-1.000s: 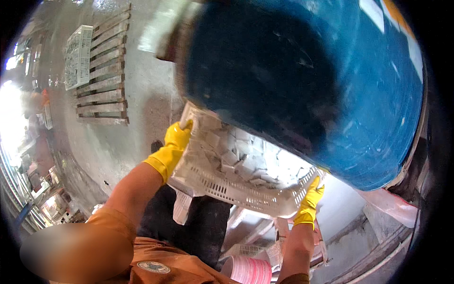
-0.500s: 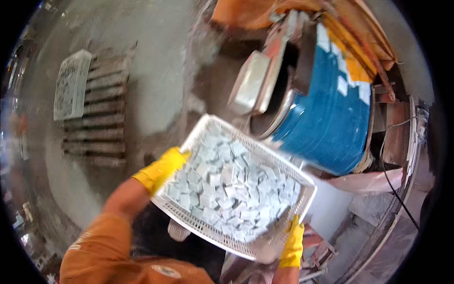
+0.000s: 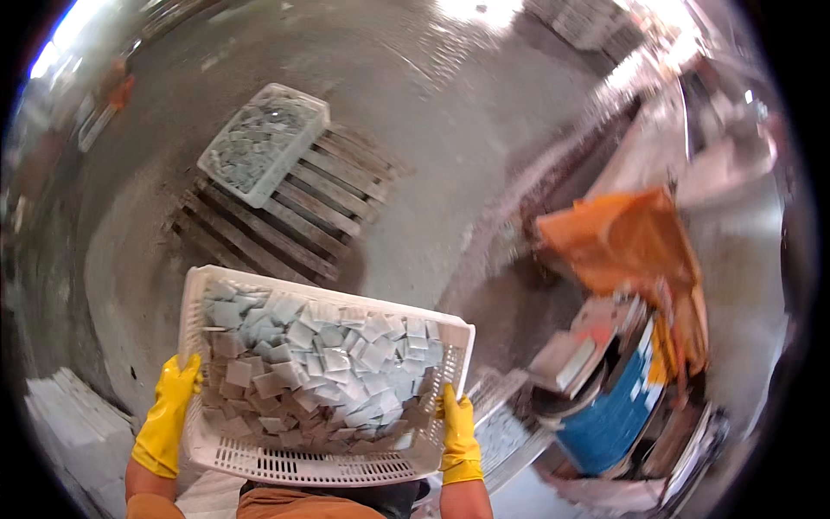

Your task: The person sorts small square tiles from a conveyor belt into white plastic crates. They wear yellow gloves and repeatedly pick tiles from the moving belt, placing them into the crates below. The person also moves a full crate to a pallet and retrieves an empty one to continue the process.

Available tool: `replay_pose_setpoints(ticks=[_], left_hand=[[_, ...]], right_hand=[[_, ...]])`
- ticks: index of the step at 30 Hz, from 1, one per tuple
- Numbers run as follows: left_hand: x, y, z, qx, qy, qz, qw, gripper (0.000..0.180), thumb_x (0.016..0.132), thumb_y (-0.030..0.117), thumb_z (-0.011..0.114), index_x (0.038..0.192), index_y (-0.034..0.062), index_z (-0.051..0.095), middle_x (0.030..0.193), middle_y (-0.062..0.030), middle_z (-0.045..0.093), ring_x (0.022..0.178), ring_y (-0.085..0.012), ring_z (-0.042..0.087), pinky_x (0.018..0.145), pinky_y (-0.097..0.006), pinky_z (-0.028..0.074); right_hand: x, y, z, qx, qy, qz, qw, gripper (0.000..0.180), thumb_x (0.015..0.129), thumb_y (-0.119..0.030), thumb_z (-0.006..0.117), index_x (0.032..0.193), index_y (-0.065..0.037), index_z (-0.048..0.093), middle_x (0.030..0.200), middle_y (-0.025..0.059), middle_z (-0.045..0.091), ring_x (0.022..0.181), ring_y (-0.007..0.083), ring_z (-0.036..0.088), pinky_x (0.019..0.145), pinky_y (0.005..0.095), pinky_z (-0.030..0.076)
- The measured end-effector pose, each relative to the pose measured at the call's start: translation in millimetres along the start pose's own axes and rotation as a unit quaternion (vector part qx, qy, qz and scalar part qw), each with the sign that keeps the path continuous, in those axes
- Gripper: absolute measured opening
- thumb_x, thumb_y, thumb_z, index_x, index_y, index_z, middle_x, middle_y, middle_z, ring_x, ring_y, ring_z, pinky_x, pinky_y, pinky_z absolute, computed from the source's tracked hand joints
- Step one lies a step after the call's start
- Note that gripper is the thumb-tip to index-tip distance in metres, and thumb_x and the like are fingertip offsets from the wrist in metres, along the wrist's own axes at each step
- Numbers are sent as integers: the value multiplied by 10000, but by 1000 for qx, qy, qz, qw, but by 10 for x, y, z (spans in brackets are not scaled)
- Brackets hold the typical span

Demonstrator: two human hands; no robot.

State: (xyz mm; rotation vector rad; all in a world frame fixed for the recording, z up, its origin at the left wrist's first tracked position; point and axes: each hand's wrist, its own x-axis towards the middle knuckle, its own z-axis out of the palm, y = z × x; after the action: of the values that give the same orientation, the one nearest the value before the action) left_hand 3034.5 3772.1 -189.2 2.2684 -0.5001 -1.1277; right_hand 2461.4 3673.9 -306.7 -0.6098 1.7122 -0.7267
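Between my two hands I carry a white slotted plastic crate (image 3: 316, 467) close to my body. Inside it lies a heap of small square pale grey tiles (image 3: 333, 359), piled higher toward the far side. My left hand (image 3: 169, 415), in a yellow rubber glove, is closed on the crate's left end. On the right end, my right hand (image 3: 458, 432), gloved the same way, grips the rim. The fingers of both hands are partly hidden by the crate wall.
Ahead, a wooden pallet (image 3: 298, 229) on the wet floor bears a second translucent crate (image 3: 294, 164) of tile pieces. To the right stands a blue drum (image 3: 605, 424) with an orange sheet (image 3: 635, 242) beyond it. White stacked slabs (image 3: 73, 424) are at lower left.
My view has turned toward the pallet, so the drum now sits farther right and lower. The crate has swung leftward and sits more level across my front, still in both hands.
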Motion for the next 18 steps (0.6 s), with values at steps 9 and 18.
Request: replay_pose_setpoints(ticks=[9, 18], left_hand=[[-319, -428, -354, -177, 183, -163, 953, 378, 1043, 397, 710, 1076, 27, 644, 709, -58, 650, 452, -157, 540, 465, -313, 457], [-163, 208, -241, -288, 257, -248, 888, 436, 1016, 449, 725, 904, 43, 613, 688, -71, 627, 439, -184, 543, 455, -336, 468]], right_hand=[[776, -2074, 1507, -209, -156, -48, 964, 479, 1020, -459, 733, 986, 19, 716, 772, 65, 696, 597, 125, 607, 580, 291, 515], [1514, -4026, 3237, -335, -274, -119, 894, 477, 1020, -468, 723, 1029, 8, 737, 844, 77, 747, 636, 143, 646, 596, 306, 542]])
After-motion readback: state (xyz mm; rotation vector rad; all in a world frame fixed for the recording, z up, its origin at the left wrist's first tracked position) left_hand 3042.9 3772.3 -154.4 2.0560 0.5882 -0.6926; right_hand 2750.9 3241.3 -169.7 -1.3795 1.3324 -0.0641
